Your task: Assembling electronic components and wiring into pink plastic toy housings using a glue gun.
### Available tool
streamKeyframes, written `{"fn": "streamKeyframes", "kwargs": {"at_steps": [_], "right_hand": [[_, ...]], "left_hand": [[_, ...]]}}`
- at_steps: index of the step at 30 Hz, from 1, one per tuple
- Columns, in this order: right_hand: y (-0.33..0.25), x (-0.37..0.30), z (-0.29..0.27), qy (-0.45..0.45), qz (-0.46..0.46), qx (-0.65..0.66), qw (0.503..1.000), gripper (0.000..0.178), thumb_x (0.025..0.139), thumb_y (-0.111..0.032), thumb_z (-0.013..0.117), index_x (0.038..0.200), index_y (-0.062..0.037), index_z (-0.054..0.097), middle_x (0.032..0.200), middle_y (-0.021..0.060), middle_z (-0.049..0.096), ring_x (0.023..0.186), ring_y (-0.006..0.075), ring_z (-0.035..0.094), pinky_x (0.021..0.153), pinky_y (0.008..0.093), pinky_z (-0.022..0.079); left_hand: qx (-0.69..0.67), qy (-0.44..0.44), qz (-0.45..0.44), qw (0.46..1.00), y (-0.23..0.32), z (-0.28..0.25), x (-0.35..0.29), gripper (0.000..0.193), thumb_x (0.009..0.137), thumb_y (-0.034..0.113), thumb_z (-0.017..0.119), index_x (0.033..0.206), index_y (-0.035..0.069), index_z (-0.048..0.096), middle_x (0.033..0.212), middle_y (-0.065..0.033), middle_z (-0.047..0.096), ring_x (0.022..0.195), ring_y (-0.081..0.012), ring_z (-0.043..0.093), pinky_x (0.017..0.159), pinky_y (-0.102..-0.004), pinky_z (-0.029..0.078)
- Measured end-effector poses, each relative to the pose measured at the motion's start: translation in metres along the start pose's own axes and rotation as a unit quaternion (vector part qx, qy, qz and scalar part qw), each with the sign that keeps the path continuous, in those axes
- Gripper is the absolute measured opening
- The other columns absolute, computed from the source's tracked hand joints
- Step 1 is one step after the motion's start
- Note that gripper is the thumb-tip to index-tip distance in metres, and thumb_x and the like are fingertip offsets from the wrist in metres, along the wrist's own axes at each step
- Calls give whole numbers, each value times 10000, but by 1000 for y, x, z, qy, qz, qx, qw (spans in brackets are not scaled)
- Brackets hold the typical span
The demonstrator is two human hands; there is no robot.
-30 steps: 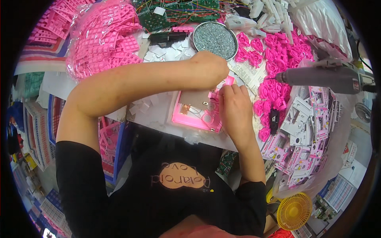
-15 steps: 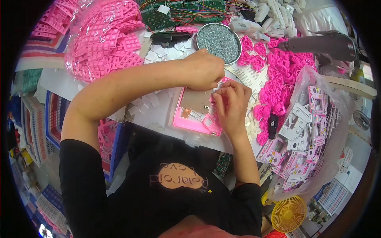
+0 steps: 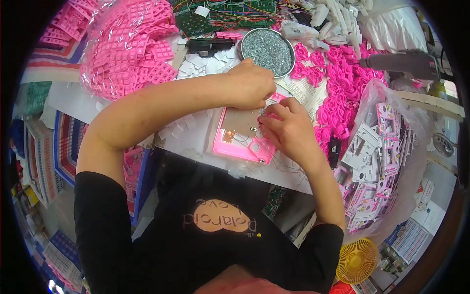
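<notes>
A pink plastic casing [image 3: 236,151] lies on the white table in front of me, with a tan board [image 3: 239,122] set in it. Thin wires and a pink ring [image 3: 256,145] show at its near end. My left hand [image 3: 250,84] is curled closed over the casing's far edge; whatever its fingers hold is hidden. Bent over the casing's right side, my right hand [image 3: 290,126] has its fingertips drawn together at the board's edge. What sits between them is too small to make out. Fine wires [image 3: 286,164] trail over the table below that hand.
Beyond the casing stands a round metal bowl [image 3: 268,53] of small screws. Pink ring parts [image 3: 338,93] are heaped right, under a dark power screwdriver [image 3: 404,64]. A clear bag of printed panels [image 3: 364,152] lies nearer. Bagged pink keypads [image 3: 129,49] and green circuit boards [image 3: 225,17] sit farther back.
My right hand has turned and its forearm has swung outward to the right. Thin wires now show beside the casing. My left hand stays nearly in place. The screwdriver has shifted slightly right.
</notes>
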State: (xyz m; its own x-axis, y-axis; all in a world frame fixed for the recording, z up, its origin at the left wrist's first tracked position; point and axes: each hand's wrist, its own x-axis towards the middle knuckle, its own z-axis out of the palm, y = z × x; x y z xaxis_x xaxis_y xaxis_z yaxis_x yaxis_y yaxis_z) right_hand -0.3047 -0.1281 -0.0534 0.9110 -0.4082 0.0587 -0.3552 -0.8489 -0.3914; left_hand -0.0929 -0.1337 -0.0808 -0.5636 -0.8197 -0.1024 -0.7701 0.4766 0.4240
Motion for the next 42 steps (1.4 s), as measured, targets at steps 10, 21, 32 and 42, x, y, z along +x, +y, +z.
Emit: {"fn": "streamKeyframes", "kwargs": {"at_steps": [10, 21, 32, 42], "right_hand": [[-16, -8, 41, 163, 82, -30, 983, 246, 793, -98, 739, 1032, -65, 689, 986, 77, 644, 994, 310, 575, 812, 432, 480], [-3, 8, 21, 183, 123, 34, 975, 184, 824, -96, 706, 999, -41, 715, 943, 106, 656, 930, 311, 583, 809, 418, 483], [1, 30, 26, 261, 124, 93, 953, 120, 831, -78, 743, 940, -44, 705, 822, 94, 681, 770, 291, 595, 685, 397, 481], [-9, 23, 9, 230, 73, 101, 965, 301, 845, -99, 707, 1138, -27, 705, 1015, 136, 699, 905, 315, 602, 819, 391, 498]], "left_hand": [[-224, 163, -49, 960, -19, -1, -6, 262, 837, 310, 710, 920, 61, 716, 848, -120, 671, 815, -312, 668, 722, -438, 496], [-79, 247, -109, 960, -19, 22, -34, 166, 839, 295, 727, 873, 134, 736, 929, -23, 693, 962, -222, 615, 890, -440, 336], [-140, 320, -58, 935, 5, 21, -52, 71, 857, 173, 726, 887, 114, 699, 866, -11, 686, 883, -187, 634, 966, -427, 311], [-25, 359, 21, 933, 7, 29, -52, 77, 841, 160, 759, 899, 151, 710, 805, 24, 663, 831, -163, 630, 1040, -482, 301]]}}
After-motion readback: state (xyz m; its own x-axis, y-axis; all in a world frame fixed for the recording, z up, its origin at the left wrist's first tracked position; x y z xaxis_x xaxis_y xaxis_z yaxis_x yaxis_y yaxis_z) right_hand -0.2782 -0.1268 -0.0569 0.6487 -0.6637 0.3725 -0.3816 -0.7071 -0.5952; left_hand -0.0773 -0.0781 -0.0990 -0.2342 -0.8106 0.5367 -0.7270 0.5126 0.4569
